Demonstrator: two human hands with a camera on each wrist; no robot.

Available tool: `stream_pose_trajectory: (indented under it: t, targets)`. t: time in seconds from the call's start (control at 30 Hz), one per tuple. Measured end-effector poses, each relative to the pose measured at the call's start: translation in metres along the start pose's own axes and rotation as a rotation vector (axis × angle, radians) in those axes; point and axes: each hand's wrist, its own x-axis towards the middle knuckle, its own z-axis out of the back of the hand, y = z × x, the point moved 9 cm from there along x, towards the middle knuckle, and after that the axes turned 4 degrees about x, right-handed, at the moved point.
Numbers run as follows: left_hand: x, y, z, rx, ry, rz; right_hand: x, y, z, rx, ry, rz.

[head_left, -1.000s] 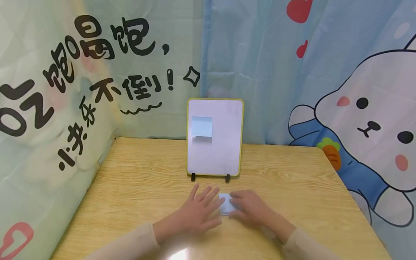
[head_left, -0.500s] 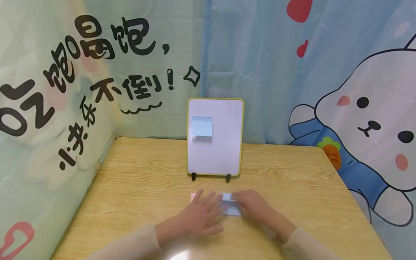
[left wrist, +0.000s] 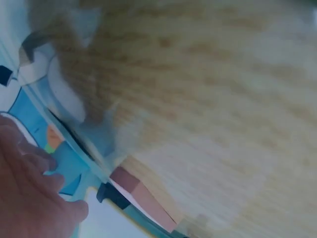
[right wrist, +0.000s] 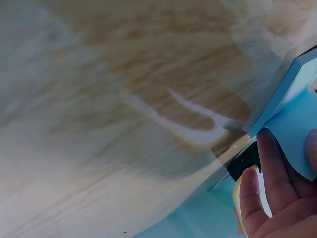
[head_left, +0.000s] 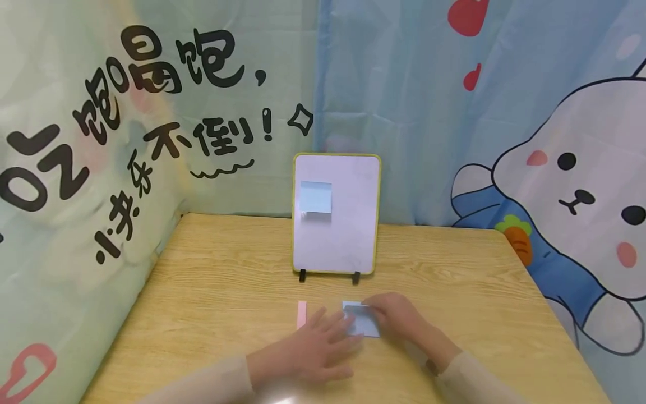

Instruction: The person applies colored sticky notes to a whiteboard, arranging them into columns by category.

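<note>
A blue sticky note pad (head_left: 365, 326) lies on the table in the head view. My right hand (head_left: 398, 314) pinches its top sheet near the far right corner. In the right wrist view that blue sticky note (right wrist: 294, 131) curls away from the pad between thumb and fingers. Fingers spread, my left hand (head_left: 318, 348) reaches over the pad's left side, fingertips overlapping its edge. Just beyond the left hand lies a pink sticky note pad (head_left: 301, 313), partly hidden by the hand in the head view; its thick side (left wrist: 148, 201) shows in the left wrist view.
A small whiteboard (head_left: 348, 235) with a yellow frame stands on black feet behind the pads. One light blue note (head_left: 315, 197) is stuck to its upper left. Printed curtains (head_left: 404, 112) hang behind and left of the wooden table (head_left: 227, 264).
My right hand lifts the blue pad's top sheet, peeling it up from the pad. The left hand has slid slightly right and nearer, uncovering more of the pink pad.
</note>
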Motion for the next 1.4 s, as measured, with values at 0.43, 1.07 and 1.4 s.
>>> stream_pose_trajectory:
  t: [0.43, 1.07, 1.4]
  targets:
    - [0.016, -0.005, -0.015, -0.007, 0.232, 0.049, 0.002, -0.002, 0.000, -0.018, 0.049, 0.012]
    - [0.018, -0.003, -0.010, -0.008, 0.248, 0.047, 0.011, -0.029, 0.006, 0.114, 0.020, -0.095]
    - [0.018, -0.001, -0.011, -0.055, 0.268, 0.045, 0.022, -0.049, 0.000, 0.149, 0.015, -0.173]
